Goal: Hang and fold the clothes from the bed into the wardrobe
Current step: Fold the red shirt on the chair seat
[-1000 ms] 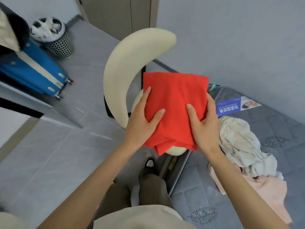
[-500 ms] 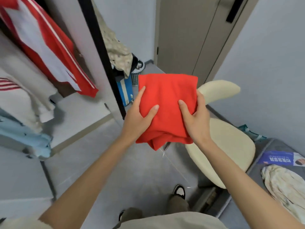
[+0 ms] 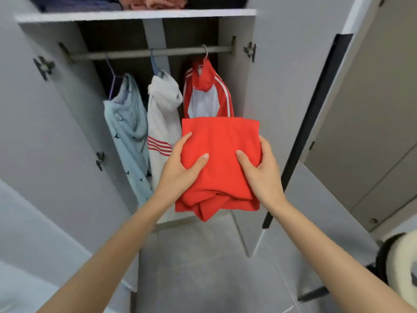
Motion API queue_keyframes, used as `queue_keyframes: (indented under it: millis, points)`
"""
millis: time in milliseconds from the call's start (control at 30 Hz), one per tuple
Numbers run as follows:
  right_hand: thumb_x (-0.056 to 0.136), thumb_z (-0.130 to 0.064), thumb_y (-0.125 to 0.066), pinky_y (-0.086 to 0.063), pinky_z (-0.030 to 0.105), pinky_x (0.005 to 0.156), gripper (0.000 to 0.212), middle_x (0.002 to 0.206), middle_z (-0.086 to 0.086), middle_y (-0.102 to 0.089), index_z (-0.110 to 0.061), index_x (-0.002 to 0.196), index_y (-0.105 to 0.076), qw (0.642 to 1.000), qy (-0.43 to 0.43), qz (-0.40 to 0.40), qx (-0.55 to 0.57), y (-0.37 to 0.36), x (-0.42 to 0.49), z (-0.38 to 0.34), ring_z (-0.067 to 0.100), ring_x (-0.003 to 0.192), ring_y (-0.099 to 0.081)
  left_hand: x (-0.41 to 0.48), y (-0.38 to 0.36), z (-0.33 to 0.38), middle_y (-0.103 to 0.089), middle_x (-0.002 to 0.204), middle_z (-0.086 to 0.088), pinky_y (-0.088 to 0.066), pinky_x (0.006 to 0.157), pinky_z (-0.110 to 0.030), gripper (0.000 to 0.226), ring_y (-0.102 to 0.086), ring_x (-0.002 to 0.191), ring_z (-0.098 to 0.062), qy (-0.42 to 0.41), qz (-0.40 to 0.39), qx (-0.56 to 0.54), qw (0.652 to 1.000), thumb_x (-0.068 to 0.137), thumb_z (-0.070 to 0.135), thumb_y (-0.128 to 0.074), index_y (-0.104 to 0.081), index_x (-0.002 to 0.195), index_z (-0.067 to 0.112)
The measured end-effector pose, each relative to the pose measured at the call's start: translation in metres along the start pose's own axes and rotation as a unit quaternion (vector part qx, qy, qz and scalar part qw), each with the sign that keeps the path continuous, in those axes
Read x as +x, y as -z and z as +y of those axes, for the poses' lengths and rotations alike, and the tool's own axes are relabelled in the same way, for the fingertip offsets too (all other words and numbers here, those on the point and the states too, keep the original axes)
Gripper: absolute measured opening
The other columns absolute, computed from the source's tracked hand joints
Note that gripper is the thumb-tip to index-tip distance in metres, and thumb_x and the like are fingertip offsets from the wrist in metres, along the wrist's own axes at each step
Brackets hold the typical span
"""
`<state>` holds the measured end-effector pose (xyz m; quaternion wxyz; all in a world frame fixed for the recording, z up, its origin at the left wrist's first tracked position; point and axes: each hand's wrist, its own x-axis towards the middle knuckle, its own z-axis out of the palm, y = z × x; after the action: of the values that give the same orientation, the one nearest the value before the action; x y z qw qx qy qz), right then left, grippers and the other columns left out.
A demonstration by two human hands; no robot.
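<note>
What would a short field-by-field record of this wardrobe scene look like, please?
Held item: folded red garment, in front of the open wardrobe
Left hand: grips its left edge, thumb on top
Right hand: grips its right edge, thumb on top
Rail: three hung garments
Hung, left to right: pale blue top, white top with red stripes, red and white jacket
Top shelf: folded clothes, blurred

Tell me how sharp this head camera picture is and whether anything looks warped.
Head view: the folded red garment, the left hand and right hand look fairly sharp; the top shelf and hanging clothes are smeared with blur; wide-angle distortion tilts the wardrobe door outward; lighting is soft and even, with no glare.
</note>
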<state>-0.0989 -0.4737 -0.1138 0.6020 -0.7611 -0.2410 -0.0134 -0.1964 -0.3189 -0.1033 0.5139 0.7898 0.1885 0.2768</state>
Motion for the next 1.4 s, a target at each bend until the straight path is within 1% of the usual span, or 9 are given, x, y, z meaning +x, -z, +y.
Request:
queue_keyframes:
  millis: [167, 333, 733, 967, 1067, 1167, 1267, 1333, 1400]
  points:
    - [0.089, -0.039, -0.063, -0.042, 0.023, 0.101, 0.059, 0.132, -0.012, -0.056, -0.027, 0.142, -0.04, 0.997, 0.067, -0.026, 0.008, -0.047, 0.076, -0.063, 0.003, 0.115, -0.055, 0.069, 0.062, 0.034, -0.043, 0.127, 0.019, -0.038, 0.091, -0.004, 0.057, -0.047, 0.112, 0.004, -0.025, 0.07, 0.006, 0.997, 0.087, 0.033, -0.066, -0.041, 0.138, 0.033]
    - [0.088, -0.038, -0.065, -0.041, 0.02, 0.093, 0.054, 0.119, -0.017, -0.058, -0.029, 0.137, -0.045, 0.99, 0.13, -0.041, 0.028, -0.074, 0.165, -0.124, 0.003, 0.108, -0.057, 0.148, 0.106, 0.075, -0.049, 0.132, 0.011, -0.04, 0.107, -0.028, 0.056, -0.051, 0.119, -0.006, -0.073, 0.12, 0.0, 0.99, 0.087, 0.03, -0.068, -0.044, 0.138, 0.029]
    - [0.086, -0.032, -0.068, -0.042, 0.024, 0.095, 0.053, 0.119, -0.01, -0.059, -0.023, 0.135, -0.048, 0.967, 0.22, -0.07, 0.102, -0.154, 0.352, -0.239, 0.009, 0.109, -0.057, 0.326, 0.2, 0.143, -0.05, 0.135, 0.007, -0.041, 0.102, -0.025, 0.058, -0.052, 0.117, -0.007, -0.129, 0.199, 0.013, 0.971, 0.084, 0.033, -0.071, -0.047, 0.136, 0.029]
    - [0.092, -0.023, -0.055, -0.044, 0.034, 0.1, 0.043, 0.121, -0.006, -0.059, -0.025, 0.135, -0.046, 0.96, 0.212, -0.149, 0.102, -0.226, 0.43, -0.282, 0.015, 0.111, -0.056, 0.401, 0.27, 0.145, -0.052, 0.131, 0.005, -0.045, 0.091, -0.023, 0.063, -0.056, 0.11, -0.01, -0.095, 0.215, -0.005, 0.972, 0.081, 0.033, -0.074, -0.047, 0.137, 0.029]
    - [0.089, -0.008, -0.05, -0.043, 0.029, 0.09, 0.042, 0.118, 0.0, -0.06, -0.02, 0.13, -0.051, 0.956, 0.234, -0.162, 0.074, -0.267, 0.473, -0.307, 0.018, 0.106, -0.056, 0.436, 0.304, 0.139, -0.059, 0.124, 0.006, -0.054, 0.078, -0.031, 0.065, -0.065, 0.098, -0.015, -0.044, 0.191, -0.098, 0.976, 0.077, 0.035, -0.077, -0.046, 0.135, 0.036]
    - [0.085, 0.0, -0.051, -0.04, 0.023, 0.085, 0.048, 0.119, 0.001, -0.058, -0.016, 0.13, -0.053, 0.945, 0.274, -0.18, 0.011, -0.31, 0.52, -0.335, 0.015, 0.104, -0.055, 0.474, 0.333, 0.127, -0.056, 0.128, 0.005, -0.053, 0.082, -0.038, 0.068, -0.063, 0.104, -0.021, -0.052, 0.188, -0.157, 0.968, 0.084, 0.028, -0.071, -0.035, 0.141, 0.039]
    - [0.085, 0.003, -0.053, -0.041, 0.021, 0.088, 0.053, 0.124, 0.0, -0.056, -0.017, 0.134, -0.05, 0.927, 0.302, -0.218, -0.037, -0.35, 0.562, -0.362, 0.015, 0.11, -0.054, 0.51, 0.347, 0.106, -0.044, 0.137, 0.002, -0.055, 0.082, -0.045, 0.099, -0.058, 0.114, -0.024, -0.094, 0.188, -0.161, 0.964, 0.073, 0.018, -0.081, -0.019, 0.143, 0.05]
    - [0.083, 0.006, -0.052, -0.044, 0.024, 0.092, 0.056, 0.125, 0.002, -0.057, -0.018, 0.134, -0.049, 0.914, 0.326, -0.231, -0.077, -0.379, 0.586, -0.382, 0.017, 0.113, -0.055, 0.534, 0.355, 0.094, -0.036, 0.141, -0.004, -0.055, 0.083, -0.051, 0.112, -0.056, 0.114, -0.025, -0.107, 0.193, -0.134, 0.966, 0.056, 0.021, -0.085, -0.018, 0.136, 0.063]
    - [0.079, 0.006, -0.052, -0.044, 0.035, 0.101, 0.059, 0.127, 0.004, -0.058, -0.018, 0.133, -0.051, 0.896, 0.356, -0.234, -0.127, -0.409, 0.606, -0.4, 0.021, 0.116, -0.055, 0.555, 0.359, 0.085, -0.032, 0.137, -0.007, -0.058, 0.08, -0.045, 0.106, -0.056, 0.109, -0.023, -0.118, 0.209, -0.134, 0.961, 0.065, 0.008, -0.083, -0.023, 0.137, 0.059]
